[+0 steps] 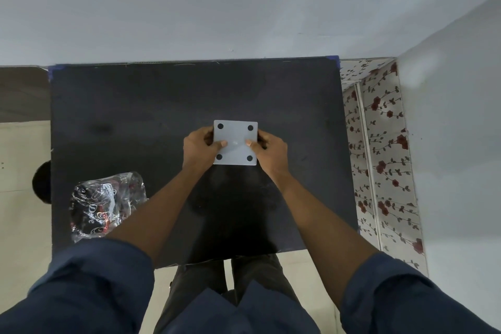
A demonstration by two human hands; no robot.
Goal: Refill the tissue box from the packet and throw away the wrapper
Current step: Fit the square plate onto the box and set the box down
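A square white tissue box [235,135] lies upside down at the middle of the black table [122,116], its flat base with four round black feet facing up. My left hand [199,148] grips its left side with the thumb pressed on the base. My right hand [269,150] grips the right side the same way. The crumpled clear plastic wrapper [104,205] with dark printing lies on the table's near left corner, apart from both hands. The tissues themselves are hidden.
A grey wall runs behind the table. A flower-patterned surface [379,144] stands along the table's right edge. A round dark object [42,182] sits on the pale floor left of the table. My legs are at the table's near edge.
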